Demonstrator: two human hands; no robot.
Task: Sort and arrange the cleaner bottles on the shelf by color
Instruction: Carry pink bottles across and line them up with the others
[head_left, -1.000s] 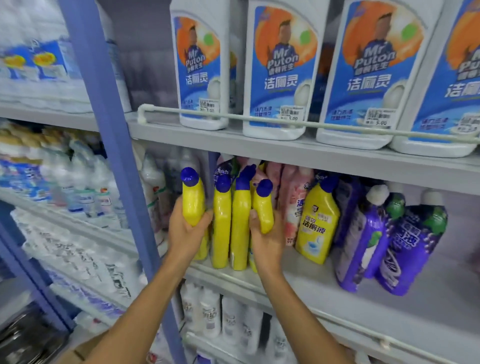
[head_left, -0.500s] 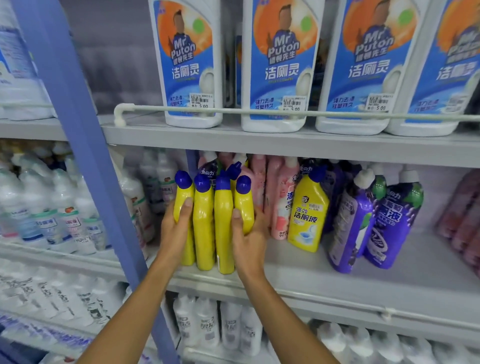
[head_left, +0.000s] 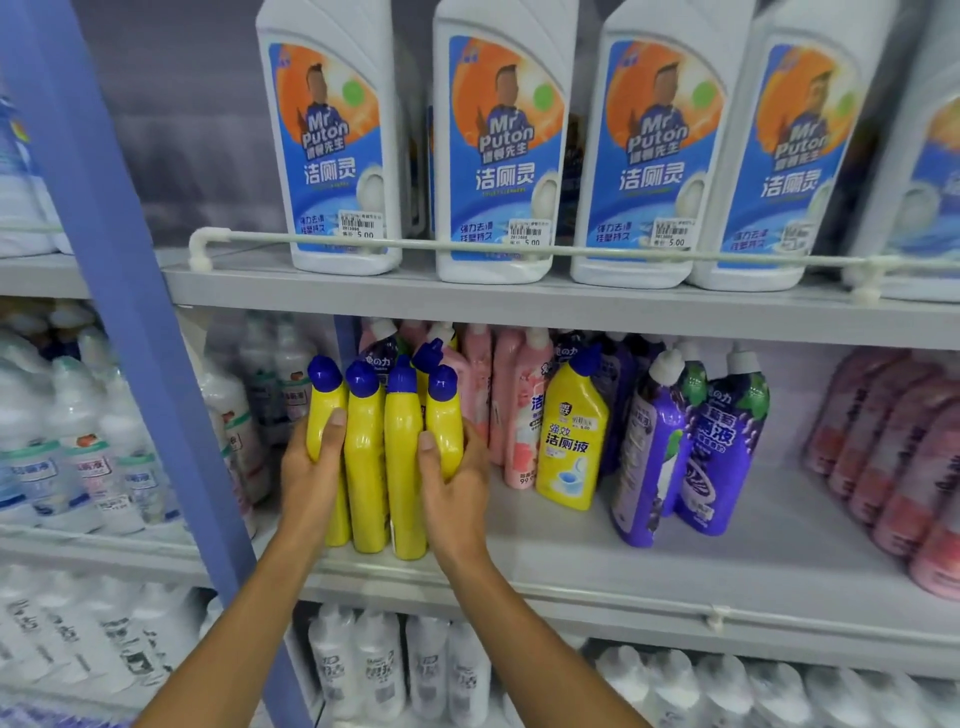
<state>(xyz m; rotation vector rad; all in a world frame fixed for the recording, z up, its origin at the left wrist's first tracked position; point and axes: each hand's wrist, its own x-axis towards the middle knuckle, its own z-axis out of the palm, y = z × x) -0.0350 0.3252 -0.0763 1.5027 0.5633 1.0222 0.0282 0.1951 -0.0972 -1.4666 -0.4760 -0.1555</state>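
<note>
Both bare forearms reach up and forward from the bottom of the view, drawing closer together. The left hand (head_left: 310, 470) clasps the left end of a row of yellow bottles (head_left: 366, 467), thumb laid up the front. The right hand (head_left: 457, 491) curls round the right end, thumb in front.

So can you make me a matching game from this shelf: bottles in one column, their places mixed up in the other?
1. tall white plastic bottles with blue labels
2. plain yellow plastic bottles with blue caps
3. purple plastic bottles with white caps
4. single yellow plastic bottle with printed label

A. between pink bottles and purple ones
B. held between left hand and right hand
C. upper shelf, behind the white rail
D. middle shelf, right of the labelled yellow bottle

Pairs: 1-C, 2-B, 3-D, 4-A
</note>
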